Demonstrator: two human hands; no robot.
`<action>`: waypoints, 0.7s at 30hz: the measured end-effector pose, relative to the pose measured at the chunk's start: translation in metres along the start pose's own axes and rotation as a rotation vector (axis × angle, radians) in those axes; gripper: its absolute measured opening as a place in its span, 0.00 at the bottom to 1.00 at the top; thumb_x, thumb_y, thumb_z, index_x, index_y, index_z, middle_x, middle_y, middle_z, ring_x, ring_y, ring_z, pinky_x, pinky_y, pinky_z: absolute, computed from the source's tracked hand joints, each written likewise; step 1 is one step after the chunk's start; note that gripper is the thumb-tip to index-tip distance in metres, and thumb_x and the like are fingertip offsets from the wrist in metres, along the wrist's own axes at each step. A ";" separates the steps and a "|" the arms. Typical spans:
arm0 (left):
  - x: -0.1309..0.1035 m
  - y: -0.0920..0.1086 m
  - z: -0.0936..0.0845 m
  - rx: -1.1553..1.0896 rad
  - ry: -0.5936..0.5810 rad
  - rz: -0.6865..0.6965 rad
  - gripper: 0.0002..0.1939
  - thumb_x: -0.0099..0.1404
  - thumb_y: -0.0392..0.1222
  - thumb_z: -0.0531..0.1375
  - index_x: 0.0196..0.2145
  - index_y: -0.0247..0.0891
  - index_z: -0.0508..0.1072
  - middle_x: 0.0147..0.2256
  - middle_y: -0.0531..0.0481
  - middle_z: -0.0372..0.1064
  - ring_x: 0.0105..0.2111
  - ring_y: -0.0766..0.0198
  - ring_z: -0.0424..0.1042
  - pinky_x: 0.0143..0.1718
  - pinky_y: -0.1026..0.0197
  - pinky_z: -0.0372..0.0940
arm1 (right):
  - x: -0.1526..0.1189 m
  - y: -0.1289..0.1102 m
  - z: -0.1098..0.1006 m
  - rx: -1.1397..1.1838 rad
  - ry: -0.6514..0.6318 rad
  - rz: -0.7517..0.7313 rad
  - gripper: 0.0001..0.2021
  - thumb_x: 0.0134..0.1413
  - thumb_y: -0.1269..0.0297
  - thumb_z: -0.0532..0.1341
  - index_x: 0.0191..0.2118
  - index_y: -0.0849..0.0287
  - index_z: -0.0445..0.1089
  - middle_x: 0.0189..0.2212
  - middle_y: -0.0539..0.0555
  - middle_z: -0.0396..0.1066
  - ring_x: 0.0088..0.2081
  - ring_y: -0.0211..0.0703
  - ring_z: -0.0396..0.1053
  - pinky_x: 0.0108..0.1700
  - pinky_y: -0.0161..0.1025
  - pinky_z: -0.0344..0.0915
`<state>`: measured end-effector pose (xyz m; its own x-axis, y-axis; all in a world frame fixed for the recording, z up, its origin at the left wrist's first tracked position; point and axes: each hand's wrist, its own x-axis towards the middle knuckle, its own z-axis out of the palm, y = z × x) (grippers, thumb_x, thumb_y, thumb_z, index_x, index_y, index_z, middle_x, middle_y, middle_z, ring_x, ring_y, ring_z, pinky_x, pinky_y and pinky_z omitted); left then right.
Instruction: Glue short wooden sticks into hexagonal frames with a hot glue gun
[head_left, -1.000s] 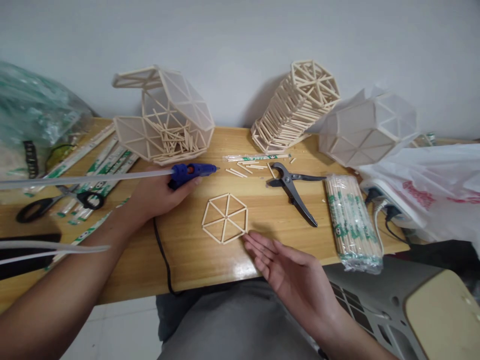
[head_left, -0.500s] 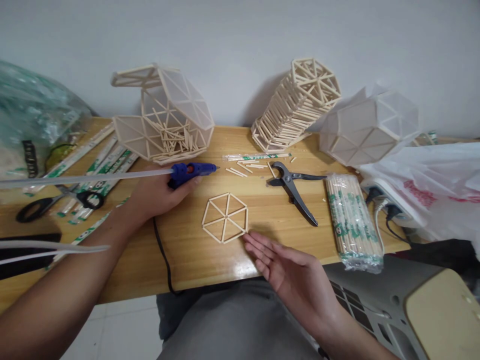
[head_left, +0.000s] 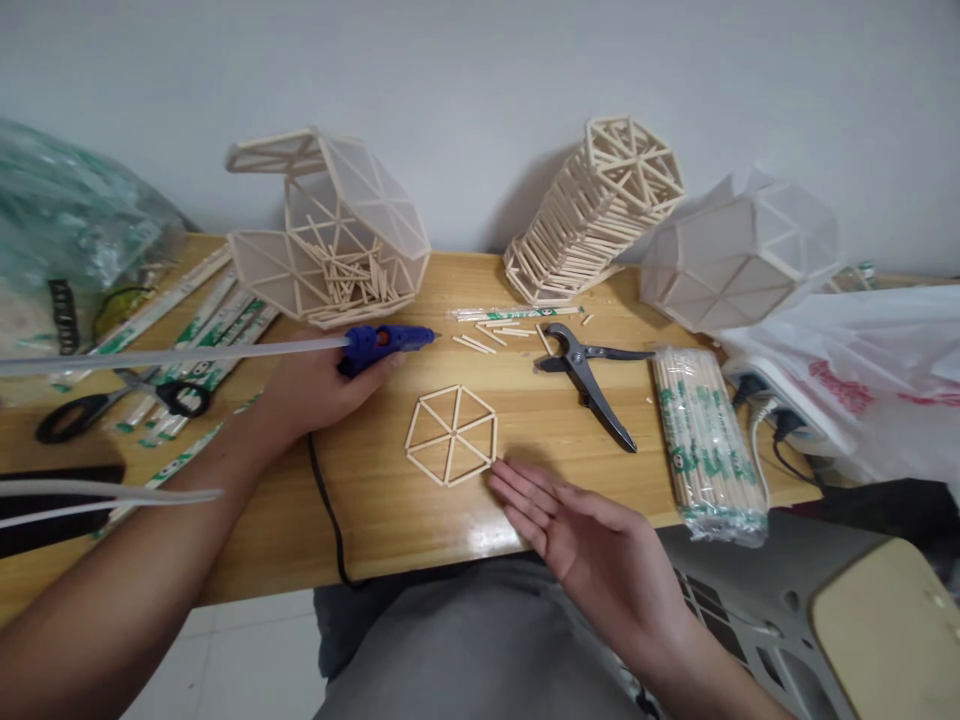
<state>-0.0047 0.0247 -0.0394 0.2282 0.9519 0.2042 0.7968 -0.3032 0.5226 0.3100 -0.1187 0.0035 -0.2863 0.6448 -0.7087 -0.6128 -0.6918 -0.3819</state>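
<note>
My left hand (head_left: 322, 390) is closed around a blue hot glue gun (head_left: 371, 347), its nozzle pointing right above the wooden table. A long white glue stick (head_left: 172, 355) sticks out of the gun's back end. On the table lies a flat hexagon of thin wooden sticks (head_left: 454, 433) with spokes meeting at its centre. Palm up, my right hand (head_left: 577, 530) has its fingers stretched out, the fingertips at the hexagon's lower right corner. Between those fingers I see nothing held. Cutting pliers (head_left: 581, 375) lie open to the right of the hexagon.
Behind stand an open lattice box (head_left: 262, 270) with short sticks inside, a stick tower (head_left: 577, 230) and a papered lantern shape (head_left: 739, 260). Wrapped chopsticks (head_left: 701, 430), a power strip (head_left: 772, 400) and a white bag (head_left: 885, 360) are at right; scissors (head_left: 124, 405) at left.
My right hand has shifted very slightly, its fingers lying a little straighter beside the hexagon's corner. The glue gun and left hand stay in place.
</note>
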 end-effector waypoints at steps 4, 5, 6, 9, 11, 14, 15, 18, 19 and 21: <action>-0.001 -0.002 0.001 0.017 -0.019 -0.008 0.24 0.70 0.67 0.55 0.31 0.46 0.75 0.32 0.47 0.80 0.37 0.48 0.80 0.42 0.49 0.75 | 0.004 -0.001 -0.001 -0.007 0.016 0.008 0.20 0.57 0.63 0.70 0.54 0.64 0.82 0.65 0.65 0.74 0.70 0.56 0.69 0.76 0.51 0.56; -0.001 -0.002 0.001 0.018 -0.019 -0.010 0.24 0.70 0.67 0.55 0.32 0.46 0.75 0.33 0.47 0.80 0.37 0.48 0.80 0.42 0.49 0.75 | 0.004 -0.001 -0.001 -0.008 0.021 0.005 0.20 0.56 0.63 0.70 0.54 0.64 0.82 0.65 0.65 0.75 0.70 0.56 0.69 0.76 0.51 0.56; -0.001 -0.003 0.002 0.018 -0.016 -0.013 0.24 0.69 0.67 0.55 0.32 0.46 0.75 0.33 0.46 0.80 0.38 0.48 0.79 0.42 0.49 0.75 | 0.005 -0.001 -0.001 -0.009 0.024 0.001 0.20 0.56 0.63 0.70 0.53 0.65 0.82 0.64 0.65 0.75 0.69 0.56 0.70 0.76 0.51 0.56; -0.001 -0.004 0.002 0.022 -0.016 -0.027 0.24 0.69 0.67 0.55 0.31 0.46 0.75 0.32 0.46 0.79 0.36 0.48 0.79 0.42 0.48 0.74 | 0.005 -0.001 0.000 -0.013 0.021 -0.012 0.20 0.55 0.64 0.71 0.53 0.65 0.83 0.63 0.65 0.76 0.68 0.55 0.71 0.76 0.50 0.57; -0.001 -0.003 0.002 0.021 -0.027 -0.027 0.24 0.70 0.67 0.55 0.31 0.45 0.75 0.32 0.46 0.79 0.36 0.48 0.79 0.42 0.48 0.74 | 0.005 -0.001 0.000 -0.013 0.015 -0.016 0.19 0.55 0.64 0.70 0.52 0.65 0.83 0.63 0.65 0.76 0.68 0.55 0.72 0.76 0.50 0.57; 0.000 -0.002 0.001 0.022 -0.020 0.000 0.23 0.70 0.66 0.55 0.32 0.45 0.76 0.37 0.44 0.81 0.40 0.46 0.80 0.45 0.47 0.74 | 0.005 0.000 0.000 -0.009 0.014 -0.019 0.19 0.55 0.65 0.70 0.52 0.65 0.83 0.63 0.65 0.76 0.68 0.54 0.72 0.77 0.50 0.57; 0.000 -0.001 0.001 0.023 -0.010 0.012 0.23 0.70 0.65 0.55 0.33 0.45 0.76 0.38 0.44 0.82 0.41 0.47 0.80 0.46 0.47 0.75 | 0.005 0.000 0.000 -0.009 0.016 -0.022 0.19 0.55 0.65 0.70 0.52 0.65 0.83 0.63 0.65 0.77 0.68 0.54 0.72 0.77 0.50 0.57; 0.001 0.000 0.001 0.019 0.016 0.039 0.23 0.70 0.65 0.56 0.34 0.43 0.77 0.39 0.43 0.82 0.41 0.48 0.80 0.46 0.48 0.75 | 0.004 0.000 0.001 -0.007 0.022 -0.035 0.19 0.55 0.64 0.71 0.52 0.65 0.83 0.62 0.65 0.77 0.68 0.55 0.72 0.77 0.51 0.57; 0.001 0.000 0.001 0.016 0.023 0.041 0.24 0.70 0.65 0.56 0.34 0.42 0.78 0.39 0.43 0.82 0.40 0.48 0.80 0.45 0.48 0.75 | 0.003 0.000 0.001 -0.004 0.021 -0.042 0.19 0.54 0.64 0.71 0.52 0.65 0.83 0.62 0.65 0.78 0.68 0.55 0.72 0.77 0.51 0.57; 0.001 0.000 0.001 0.011 0.023 0.036 0.25 0.70 0.66 0.56 0.33 0.41 0.78 0.38 0.42 0.82 0.38 0.48 0.80 0.43 0.48 0.75 | 0.001 0.003 0.003 0.000 0.011 -0.042 0.19 0.54 0.64 0.71 0.51 0.65 0.84 0.62 0.65 0.78 0.68 0.57 0.71 0.77 0.52 0.56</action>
<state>-0.0038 0.0260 -0.0403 0.2439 0.9391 0.2420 0.7947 -0.3365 0.5051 0.3061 -0.1194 0.0036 -0.2525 0.6694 -0.6987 -0.6242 -0.6644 -0.4110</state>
